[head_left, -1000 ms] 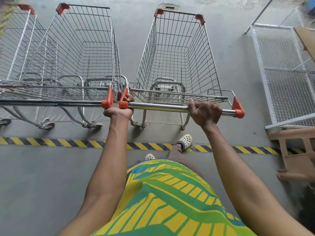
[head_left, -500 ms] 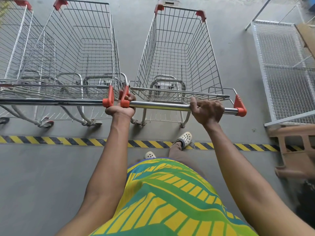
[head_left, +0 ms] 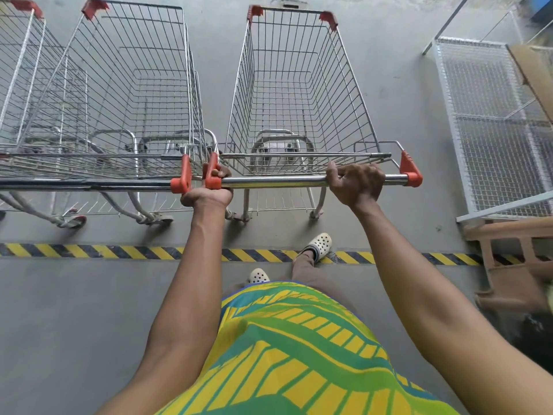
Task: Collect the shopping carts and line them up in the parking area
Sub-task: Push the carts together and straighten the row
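Both hands grip chrome handle (head_left: 281, 181) of rightmost cart (head_left: 296, 94): left hand (head_left: 209, 191) at red end cap, right hand (head_left: 356, 182) near far end. Cart parked beyond striped floor line (head_left: 89, 252), beside neighbouring cart (head_left: 119, 94). Push evenly; keep your handle level with neighbour's.

Leftmost shopping cart (head_left: 21, 94): cut off by the left picture edge; only its right side and one red corner show.

Middle cart's handle bar (head_left: 89, 184): runs out of the picture at left; far end unseen.

Left hand (head_left: 209, 193): fingers (head_left: 221, 172) wrap the chrome handle, tips hidden behind the bar.

Wire mesh rack (head_left: 490, 127): cut off at right.

Cardboard sheet (head_left: 535, 73): cut off at right edge.

Brown plastic crate (head_left: 514, 265): blurred, partly out of frame.

Dark object at lower right (head_left: 535, 333): too blurred to identify.
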### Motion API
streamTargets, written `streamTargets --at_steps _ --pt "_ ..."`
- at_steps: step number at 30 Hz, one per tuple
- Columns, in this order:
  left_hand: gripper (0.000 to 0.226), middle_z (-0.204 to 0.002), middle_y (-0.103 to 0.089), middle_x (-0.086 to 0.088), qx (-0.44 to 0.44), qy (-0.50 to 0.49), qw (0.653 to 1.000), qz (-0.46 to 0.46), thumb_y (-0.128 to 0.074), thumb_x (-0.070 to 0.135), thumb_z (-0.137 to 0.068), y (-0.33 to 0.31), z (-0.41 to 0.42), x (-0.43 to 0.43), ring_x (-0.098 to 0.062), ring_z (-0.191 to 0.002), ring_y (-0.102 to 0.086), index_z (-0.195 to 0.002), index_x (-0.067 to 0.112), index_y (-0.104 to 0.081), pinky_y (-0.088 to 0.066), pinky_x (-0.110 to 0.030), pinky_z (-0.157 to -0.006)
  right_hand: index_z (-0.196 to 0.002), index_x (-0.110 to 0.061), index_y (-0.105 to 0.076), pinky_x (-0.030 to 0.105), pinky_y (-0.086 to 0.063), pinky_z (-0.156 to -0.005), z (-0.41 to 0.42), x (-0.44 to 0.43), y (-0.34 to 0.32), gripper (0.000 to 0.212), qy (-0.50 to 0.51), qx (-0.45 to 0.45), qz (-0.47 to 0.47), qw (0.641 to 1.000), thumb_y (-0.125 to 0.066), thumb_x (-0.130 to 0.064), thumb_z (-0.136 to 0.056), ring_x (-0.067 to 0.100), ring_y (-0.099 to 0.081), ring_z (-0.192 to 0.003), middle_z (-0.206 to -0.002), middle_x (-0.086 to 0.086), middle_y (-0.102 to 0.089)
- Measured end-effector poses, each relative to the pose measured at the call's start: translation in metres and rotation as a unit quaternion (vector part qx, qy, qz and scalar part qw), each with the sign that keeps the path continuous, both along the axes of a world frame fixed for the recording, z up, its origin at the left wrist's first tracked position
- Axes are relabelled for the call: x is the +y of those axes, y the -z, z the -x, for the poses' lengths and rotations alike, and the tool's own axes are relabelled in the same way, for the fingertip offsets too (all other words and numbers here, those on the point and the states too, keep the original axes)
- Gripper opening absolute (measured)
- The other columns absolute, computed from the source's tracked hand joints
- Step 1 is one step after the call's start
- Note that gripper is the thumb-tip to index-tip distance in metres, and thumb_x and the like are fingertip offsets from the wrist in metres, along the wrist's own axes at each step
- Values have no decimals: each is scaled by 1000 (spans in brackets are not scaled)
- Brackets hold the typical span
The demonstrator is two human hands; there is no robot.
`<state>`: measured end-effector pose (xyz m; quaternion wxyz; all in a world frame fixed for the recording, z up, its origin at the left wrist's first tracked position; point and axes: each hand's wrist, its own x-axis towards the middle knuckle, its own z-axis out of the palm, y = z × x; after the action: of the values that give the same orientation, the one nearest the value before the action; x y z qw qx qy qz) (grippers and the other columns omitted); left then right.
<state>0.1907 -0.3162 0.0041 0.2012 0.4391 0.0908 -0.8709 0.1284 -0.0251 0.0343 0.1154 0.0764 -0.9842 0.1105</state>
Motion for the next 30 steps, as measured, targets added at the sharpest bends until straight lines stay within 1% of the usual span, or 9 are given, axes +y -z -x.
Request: streamTargets --at_steps 3,6,11,15,18,20,24,27,30 --pt "86 -89 -68 -25 -2 -3 1000 2 -19 66 -96 3 2 -1 -25 -54 -54 -141 0 -53 -44 -27 -51 -85 -18 -84 37 -46 -80 9 -1 -2 54 -7 -11 -14 1000 -45 -54 -95 35 -70 -69 -64 15 -72" --pt "86 -83 -61 -22 -7 0 1000 5 -22 67 -96 2 4 0 -24 -52 -54 -142 2 -52 -45 -27 -51 -84 -17 -84 37 -45 -81 16 0 -2 55 -16 -7 -14 1000 -44 -53 -95 35 -69 -68 -64 16 -71" --pt "84 -93 -71 -25 -9 1 1000 12 -21 63 -95 1 6 0 -22 -50 -52 -141 2 -55 -41 -24 -53 -84 -20 -83 36 -41 -86 19 -2 -2 59 -14 -37 -31 999 -36 -52 -97 34 -69 -71 -65 16 -71" --pt "77 -98 -62 -21 -15 -3 1000 13 -20 62 -98 -6 4 2 -22 -51 -52 -128 2 -58 -42 -23 -50 -78 -21 -82 37 -42 -85 14 0 2 59 -11 -46 -25 999 -36 -51 -98 32 -67 -67 -60 12 -68" --pt "68 -102 -59 -23 -13 -9 1000 22 -23 61 -99 -6 3 1 -23 -51 -51 -114 1 -53 -42 -24 -49 -77 -20 -82 37 -41 -82 8 0 7 60 -3 -47 -31 998 -36 -51 -99 27 -61 -60 -59 10 -68" --pt "68 -102 -59 -24 -13 -6 1000 27 -24 63 -99 -2 2 -2 -23 -47 -51 -112 2 -51 -42 -26 -48 -80 -21 -83 36 -41 -81 3 1 10 57 2 -45 -36 998 -38 -52 -100 24 -58 -58 -60 9 -69" --pt "65 -103 -63 -26 -17 -1 999 28 -25 60 -100 0 -1 -4 -23 -46 -53 -112 3 -54 -46 -26 -52 -82 -22 -83 36 -41 -79 -8 1 10 57 14 -38 -25 999 -38 -53 -100 25 -65 -60 -60 8 -69" --pt "62 -106 -65 -30 -13 -12 999 40 -27 55 -99 -3 -4 -2 -23 -48 -53 -115 3 -55 -46 -26 -53 -82 -22 -83 35 -39 -77 -13 1 12 58 24 -39 -23 999 -38 -53 -99 24 -59 -56 -58 8 -68" --pt "61 -109 -65 -30 -13 -7 999 45 -29 54 -98 -3 -6 -2 -22 -47 -51 -119 3 -55 -47 -27 -52 -82 -22 -83 35 -40 -77 -16 3 15 57 28 -47 -27 998 -40 -54 -100 18 -44 -54 -57 7 -68"
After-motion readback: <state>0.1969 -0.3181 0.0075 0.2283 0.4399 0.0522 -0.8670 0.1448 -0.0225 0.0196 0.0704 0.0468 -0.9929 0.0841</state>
